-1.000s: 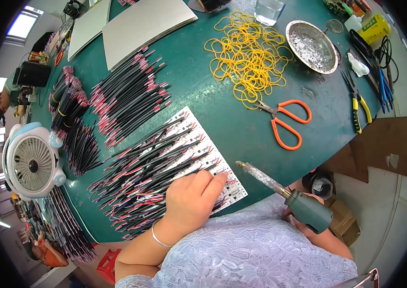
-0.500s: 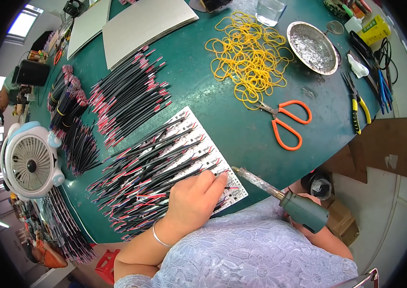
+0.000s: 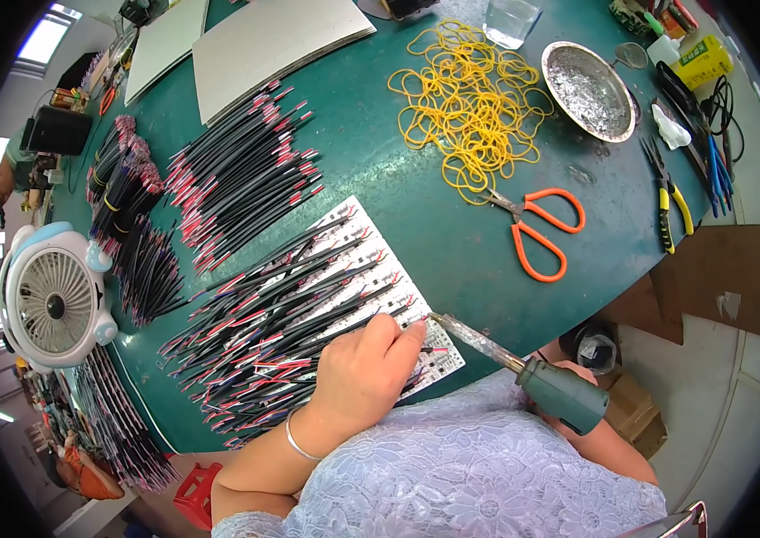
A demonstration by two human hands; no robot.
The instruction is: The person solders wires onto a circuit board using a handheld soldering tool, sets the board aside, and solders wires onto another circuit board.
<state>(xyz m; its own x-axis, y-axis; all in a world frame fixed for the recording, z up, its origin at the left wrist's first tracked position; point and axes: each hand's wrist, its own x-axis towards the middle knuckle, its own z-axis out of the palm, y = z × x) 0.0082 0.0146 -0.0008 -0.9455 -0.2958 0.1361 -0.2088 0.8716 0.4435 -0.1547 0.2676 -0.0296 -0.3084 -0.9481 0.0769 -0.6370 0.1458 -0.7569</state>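
In the head view, a white rectangular circuit-board panel lies at the middle of the near side of a dark green surface. Rows of thin black cables with red and white ends rest across it and spill past its left edge.

The left hand, a silvery bracelet on its wrist, lies over the near part of the panel. Its thumb and forefinger are brought together close to the right edge; I cannot tell whether a wire is pinched between them. The right hand, largely hidden, has its fingers wrapped around the green handle of a soldering iron with a pale metal shaft. The iron's tip points left and reaches the panel's edge just beside the left fingertips; whether it touches a wire is too small to tell.

Beyond the panel lies a tidy pile of black cables with red-and-white ends, with tied cable bundles left of it and a stack of grey sheets farther away. A white and blue fan stands at far left. To the right are orange-handled scissors, touching a heap of yellow elastic bands, then a round metal bowl of silvery scraps and yellow-and-black pliers.
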